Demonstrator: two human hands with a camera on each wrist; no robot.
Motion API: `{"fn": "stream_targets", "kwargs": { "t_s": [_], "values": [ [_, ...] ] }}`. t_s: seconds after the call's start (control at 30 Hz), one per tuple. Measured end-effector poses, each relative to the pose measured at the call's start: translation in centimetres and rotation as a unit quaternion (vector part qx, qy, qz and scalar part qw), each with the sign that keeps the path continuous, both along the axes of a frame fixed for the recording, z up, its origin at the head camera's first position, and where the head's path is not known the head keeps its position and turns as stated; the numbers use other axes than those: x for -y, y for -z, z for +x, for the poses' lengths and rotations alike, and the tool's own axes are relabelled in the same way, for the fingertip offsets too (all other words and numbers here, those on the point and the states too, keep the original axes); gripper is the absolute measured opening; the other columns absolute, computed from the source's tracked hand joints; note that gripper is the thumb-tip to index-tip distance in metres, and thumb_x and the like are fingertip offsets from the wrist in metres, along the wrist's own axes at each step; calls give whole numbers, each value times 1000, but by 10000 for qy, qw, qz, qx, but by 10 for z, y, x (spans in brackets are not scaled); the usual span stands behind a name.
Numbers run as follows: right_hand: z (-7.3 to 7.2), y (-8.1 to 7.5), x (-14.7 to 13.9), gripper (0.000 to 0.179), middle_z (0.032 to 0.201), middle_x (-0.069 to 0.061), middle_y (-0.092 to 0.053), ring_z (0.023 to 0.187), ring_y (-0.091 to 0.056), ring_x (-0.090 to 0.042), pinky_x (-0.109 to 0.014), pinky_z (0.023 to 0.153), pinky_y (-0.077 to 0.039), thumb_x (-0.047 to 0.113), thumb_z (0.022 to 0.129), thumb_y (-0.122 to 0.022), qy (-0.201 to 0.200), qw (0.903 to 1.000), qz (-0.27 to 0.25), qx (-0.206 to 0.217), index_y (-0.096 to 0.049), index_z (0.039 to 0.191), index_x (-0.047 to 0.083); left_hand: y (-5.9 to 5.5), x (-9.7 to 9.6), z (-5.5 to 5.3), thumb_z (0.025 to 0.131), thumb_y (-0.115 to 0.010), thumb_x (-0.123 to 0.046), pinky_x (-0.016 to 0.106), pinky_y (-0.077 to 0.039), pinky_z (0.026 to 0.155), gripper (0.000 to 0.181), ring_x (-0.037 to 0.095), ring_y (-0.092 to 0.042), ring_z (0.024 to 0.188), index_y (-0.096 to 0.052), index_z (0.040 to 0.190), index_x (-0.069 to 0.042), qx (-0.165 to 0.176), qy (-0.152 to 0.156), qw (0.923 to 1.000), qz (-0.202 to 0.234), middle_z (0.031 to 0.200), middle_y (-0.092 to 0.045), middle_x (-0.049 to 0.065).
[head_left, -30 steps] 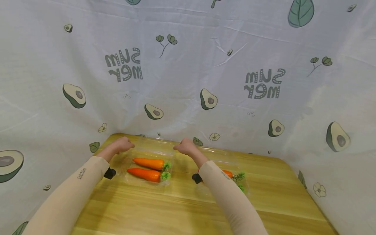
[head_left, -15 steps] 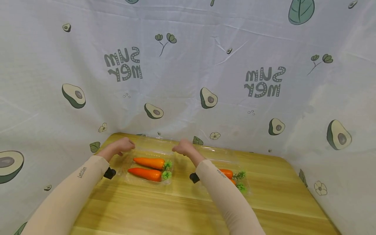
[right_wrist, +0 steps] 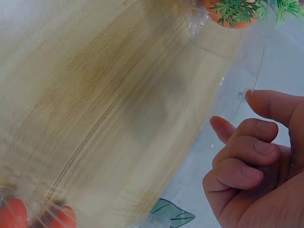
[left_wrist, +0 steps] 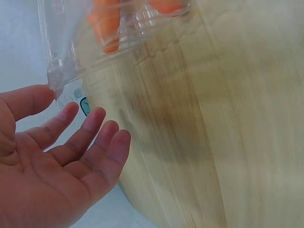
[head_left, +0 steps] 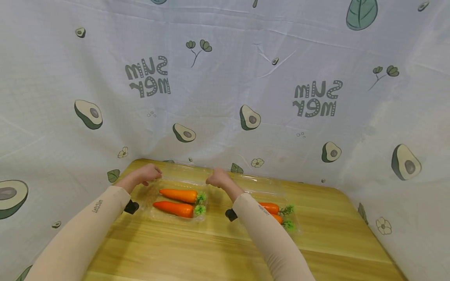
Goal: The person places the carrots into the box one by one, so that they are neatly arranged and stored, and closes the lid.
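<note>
Two orange carrots [head_left: 174, 209] with green tops lie side by side in a clear plastic box [head_left: 175, 219] on the table. The box's hinged lid [head_left: 184, 171] is raised behind them. My left hand [head_left: 149, 174] is at the lid's left corner. In the left wrist view its thumb and index finger pinch the plastic edge [left_wrist: 57, 78], the other fingers loosely bent. My right hand [head_left: 218, 178] is at the right corner. In the right wrist view thumb and index finger pinch the lid edge [right_wrist: 259, 71], the other fingers curled inward.
A second clear box [head_left: 299, 230] with carrots [head_left: 270, 207] stands to the right, its lid [head_left: 258, 182] raised. My right sleeve [head_left: 268, 234] partly covers it. A printed white curtain [head_left: 218, 86] surrounds the back and sides of the wooden table [head_left: 175, 253].
My right forearm has shifted slightly left, so more of the carrots in the right box shows. My left hand stays almost still at the lid corner.
</note>
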State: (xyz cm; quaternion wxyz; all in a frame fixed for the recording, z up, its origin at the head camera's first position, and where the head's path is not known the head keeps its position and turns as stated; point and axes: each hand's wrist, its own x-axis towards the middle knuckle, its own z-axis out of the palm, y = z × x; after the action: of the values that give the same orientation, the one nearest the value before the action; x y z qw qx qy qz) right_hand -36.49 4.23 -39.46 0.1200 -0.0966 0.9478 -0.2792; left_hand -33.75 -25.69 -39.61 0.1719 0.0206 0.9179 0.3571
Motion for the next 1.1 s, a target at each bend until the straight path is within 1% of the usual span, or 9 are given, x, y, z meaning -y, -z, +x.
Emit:
{"fn": "stream_targets", "kwargs": {
  "t_s": [0.17,0.37,0.53,0.67,0.8,0.93,1.1],
  "values": [
    [2,1,-1,36,53,1,-32,46,-32,-16,-32,47,-32,18,90,-73,26,10000,-18,13,-51,63,10,0,1,1,102,-50,-12,52,-53,91,48,38,-51,118,-45,143,12,18,26,10000,35,140,-47,30],
    [5,0,-2,42,53,2,-29,46,-29,-15,-32,48,-30,17,91,-72,33,10000,-79,0,-44,59,14,-2,1,3,102,-50,-13,51,-52,90,50,33,-49,106,-41,144,12,78,15,9999,154,127,-51,24],
    [7,-2,-2,47,51,3,-27,46,-27,-14,-32,48,-29,16,91,-70,53,9999,-137,-55,-39,56,15,-4,1,5,99,-51,-13,50,-51,86,51,34,-49,103,-40,142,11,68,5,9997,236,119,-51,21],
    [9,-4,-2,48,51,3,-26,46,-25,-13,-32,50,-29,16,93,-67,123,9998,-116,-61,-38,55,16,-5,1,5,98,-52,-12,48,-51,83,50,35,-50,104,-40,141,11,31,10,9997,260,119,-50,23],
    [10,-6,-2,50,52,4,-23,47,-21,-13,-32,51,-27,15,95,-64,223,9996,-130,-109,-35,54,16,-4,2,4,98,-53,-10,45,-51,80,49,35,-51,105,-39,141,9,-20,-24,9996,279,121,-50,25],
    [11,-9,-3,50,51,4,-23,47,-19,-13,-32,50,-26,13,94,-63,292,9991,-264,-171,-34,53,16,-4,2,3,98,-53,-8,43,-51,78,48,33,-52,101,-38,140,7,-90,-36,9994,319,116,-50,23],
    [13,-8,-5,49,51,4,-24,47,-20,-13,-31,49,-26,13,94,-62,367,9981,-473,-176,-35,54,16,-4,2,4,96,-55,-5,43,-52,75,46,34,-55,100,-38,136,10,-322,35,9990,308,114,-52,25]
  ]
}}
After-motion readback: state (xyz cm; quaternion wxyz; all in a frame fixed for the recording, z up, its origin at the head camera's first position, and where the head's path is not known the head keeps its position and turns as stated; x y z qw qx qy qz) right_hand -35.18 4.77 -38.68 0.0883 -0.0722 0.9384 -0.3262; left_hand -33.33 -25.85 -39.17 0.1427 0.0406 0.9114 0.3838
